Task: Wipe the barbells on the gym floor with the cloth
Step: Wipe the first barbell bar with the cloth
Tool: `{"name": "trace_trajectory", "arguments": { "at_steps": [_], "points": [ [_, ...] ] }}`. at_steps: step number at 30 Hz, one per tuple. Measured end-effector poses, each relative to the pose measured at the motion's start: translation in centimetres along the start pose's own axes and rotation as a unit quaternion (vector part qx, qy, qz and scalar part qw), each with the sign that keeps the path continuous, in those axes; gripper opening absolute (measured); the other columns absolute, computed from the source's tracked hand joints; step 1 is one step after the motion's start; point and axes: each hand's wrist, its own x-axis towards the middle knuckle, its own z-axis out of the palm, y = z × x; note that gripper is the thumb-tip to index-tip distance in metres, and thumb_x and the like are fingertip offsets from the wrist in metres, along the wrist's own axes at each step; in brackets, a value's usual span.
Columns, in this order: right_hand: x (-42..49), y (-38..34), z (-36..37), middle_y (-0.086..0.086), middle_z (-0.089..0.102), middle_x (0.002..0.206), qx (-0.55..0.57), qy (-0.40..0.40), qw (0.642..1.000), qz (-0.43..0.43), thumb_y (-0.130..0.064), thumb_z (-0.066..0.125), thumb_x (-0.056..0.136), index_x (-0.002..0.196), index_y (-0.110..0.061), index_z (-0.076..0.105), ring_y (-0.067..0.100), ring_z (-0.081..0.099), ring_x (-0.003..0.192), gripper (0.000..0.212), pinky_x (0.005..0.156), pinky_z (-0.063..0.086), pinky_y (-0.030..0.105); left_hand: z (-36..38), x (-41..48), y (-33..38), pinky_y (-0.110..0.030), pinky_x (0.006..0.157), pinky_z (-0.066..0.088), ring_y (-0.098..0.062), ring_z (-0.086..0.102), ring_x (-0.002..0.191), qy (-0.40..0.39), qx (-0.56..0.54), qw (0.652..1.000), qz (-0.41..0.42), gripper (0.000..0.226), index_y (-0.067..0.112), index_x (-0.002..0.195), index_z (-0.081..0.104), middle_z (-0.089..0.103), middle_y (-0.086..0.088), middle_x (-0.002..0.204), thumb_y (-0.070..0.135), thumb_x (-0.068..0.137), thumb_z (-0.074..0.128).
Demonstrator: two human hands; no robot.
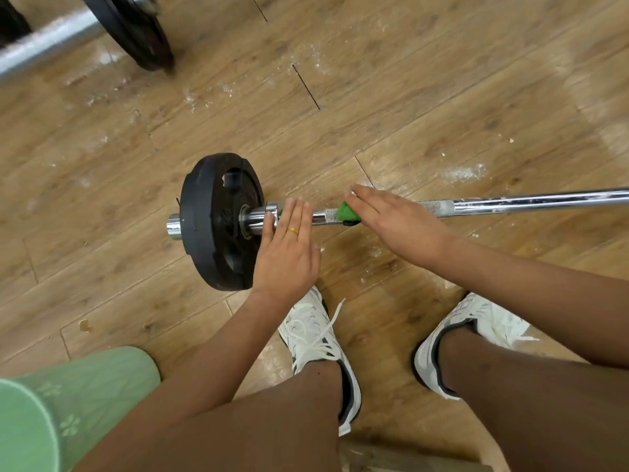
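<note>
Under the flat right hand (398, 223), cloth (348, 213) presses the barbell (527, 200); flat left hand (289, 248) rests alongside.

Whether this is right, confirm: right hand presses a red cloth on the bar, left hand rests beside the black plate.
No: the head view shows the cloth is green, not red. Right hand, bar, left hand and black plate are as stated.

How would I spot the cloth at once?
Start at the barbell nearest the white shoes. Right of its black plate, the cloth lies under the right hand. Nothing else on the metal is bright green.
</note>
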Motion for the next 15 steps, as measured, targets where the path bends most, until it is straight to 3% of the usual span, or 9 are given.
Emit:
{"name": "trace_trajectory", "arguments": {
  "at_steps": [4, 7, 12, 15],
  "points": [
    [0.8, -1.0, -0.9, 0.025, 0.027, 0.16, -0.023, 0.0, 1.0, -0.004, 0.014, 0.05, 0.089, 0.155, 0.001, 0.024, 0.038, 0.037, 0.144, 0.072, 0.113, 0.038, 0.043, -0.3, -0.2, 0.4, -0.051, 0.125, 0.004, -0.026, 0.017, 0.154, -0.021, -0.023, 1.0, -0.005, 0.068, 0.004, 0.158, 0.022, 0.025, -0.013, 0.165, 0.029, 0.098, 0.04],
    [1.8, -1.6, -1.8, 0.019, 0.015, 0.165, -0.043, -0.046, 0.998, -0.022, 0.009, 0.04, 0.097, 0.158, -0.002, 0.011, 0.031, 0.026, 0.15, 0.069, 0.113, 0.037, 0.039, -0.5, -0.9, 0.6, -0.05, 0.125, 0.002, -0.025, 0.013, 0.155, -0.023, -0.03, 0.999, -0.004, 0.07, 0.004, 0.159, 0.019, 0.021, -0.013, 0.166, 0.026, 0.096, 0.041],
    [-0.7, -1.8, -0.3, 0.02, 0.025, 0.162, -0.022, -0.043, 0.999, -0.01, 0.002, 0.052, 0.098, 0.158, -0.005, 0.021, 0.036, 0.039, 0.143, 0.069, 0.111, 0.042, 0.045, -0.2, -2.9, 1.2, -0.046, 0.123, -0.005, -0.024, 0.005, 0.156, -0.034, -0.036, 0.999, -0.009, 0.074, 0.004, 0.16, 0.01, 0.011, -0.012, 0.168, 0.026, 0.095, 0.038],
    [-2.5, -1.3, 0.2, 0.021, 0.035, 0.158, -0.045, -0.02, 0.999, -0.002, 0.0, 0.06, 0.094, 0.154, -0.004, 0.031, 0.04, 0.055, 0.128, 0.068, 0.1, 0.051, 0.047, -0.2, -4.1, 1.1, -0.046, 0.124, -0.007, -0.022, -0.003, 0.156, -0.053, -0.027, 0.998, 0.005, 0.074, 0.006, 0.161, 0.001, 0.0, -0.01, 0.169, 0.033, 0.1, 0.034]
  ]
}}
